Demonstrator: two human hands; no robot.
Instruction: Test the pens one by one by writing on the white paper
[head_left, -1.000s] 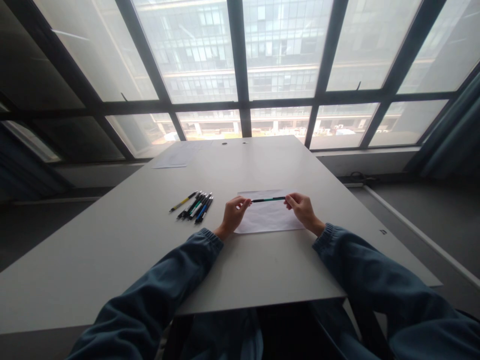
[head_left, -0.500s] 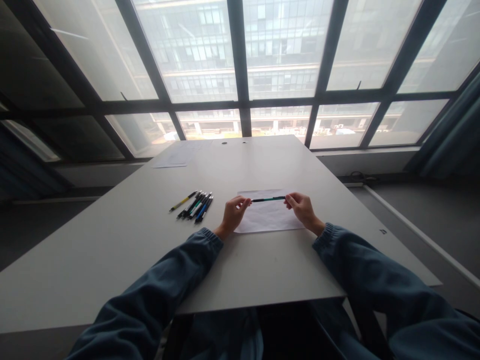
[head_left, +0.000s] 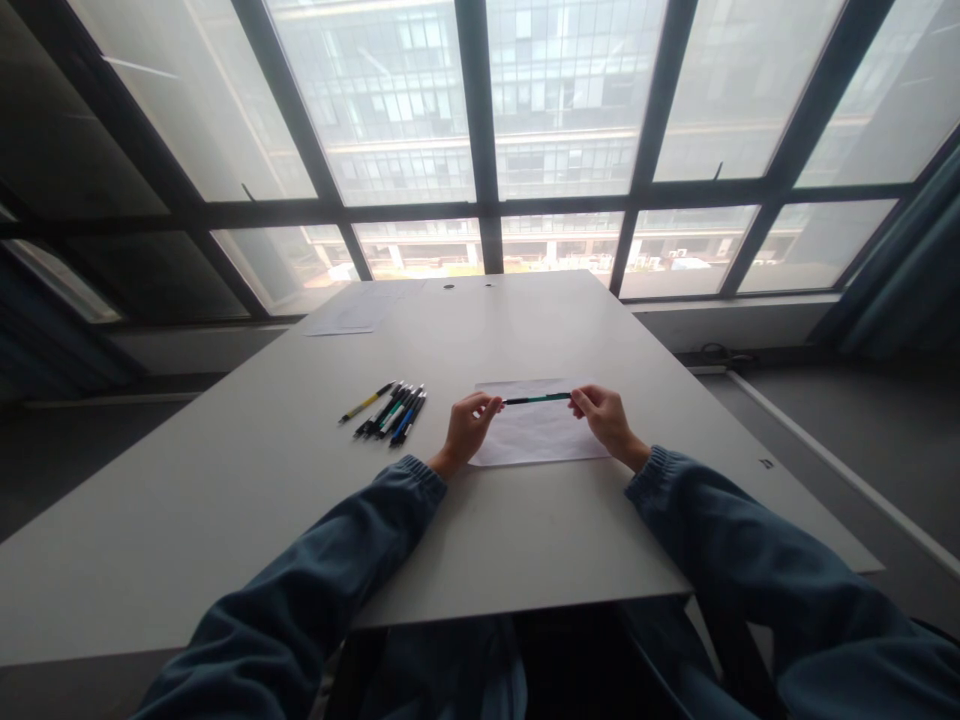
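A black and green pen (head_left: 538,399) is held level between my two hands, above a white sheet of paper (head_left: 536,435). My left hand (head_left: 469,428) pinches its left end, which shows a dark grip section. At the other end, the fingertips of my right hand (head_left: 604,415) are closed on the pen. To the left of my left hand lies a bunch of several pens (head_left: 390,412), mostly black with white, green and blue parts. A yellow and black pen (head_left: 367,401) lies at the left side of that bunch.
The white table (head_left: 262,500) stretches forward to tall windows. More paper sheets (head_left: 349,308) lie at its far left. Two small dark spots (head_left: 449,287) show near the far edge. A small dark mark (head_left: 766,463) is at the right edge.
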